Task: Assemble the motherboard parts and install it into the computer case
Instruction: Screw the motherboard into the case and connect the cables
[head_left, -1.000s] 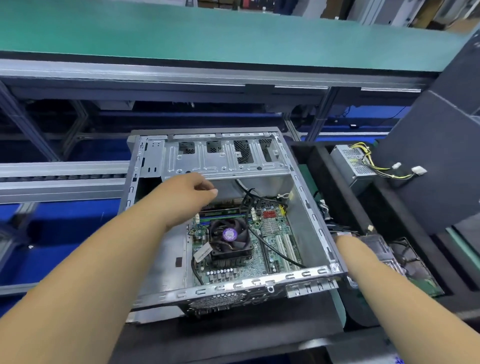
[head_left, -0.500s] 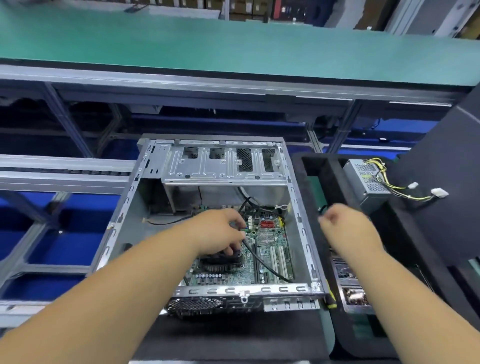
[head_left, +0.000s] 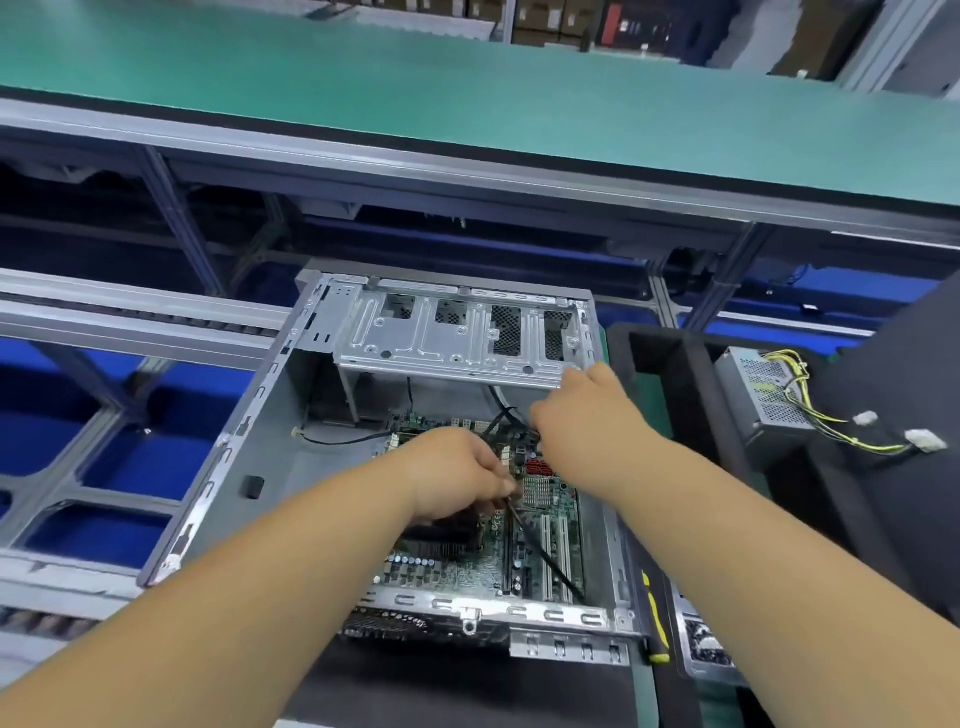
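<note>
Head view: left hand (head_left: 457, 480) pinches black cable (head_left: 545, 553) over motherboard (head_left: 540, 525); right hand's (head_left: 584, 415) grip cannot be told.

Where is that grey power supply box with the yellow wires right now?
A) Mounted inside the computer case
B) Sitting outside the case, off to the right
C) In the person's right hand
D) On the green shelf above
B: the power supply rests outside the computer case, to its right.

Bare forearms, no sleeves; left grip (head_left: 457, 480), right grip (head_left: 587, 415).
</note>
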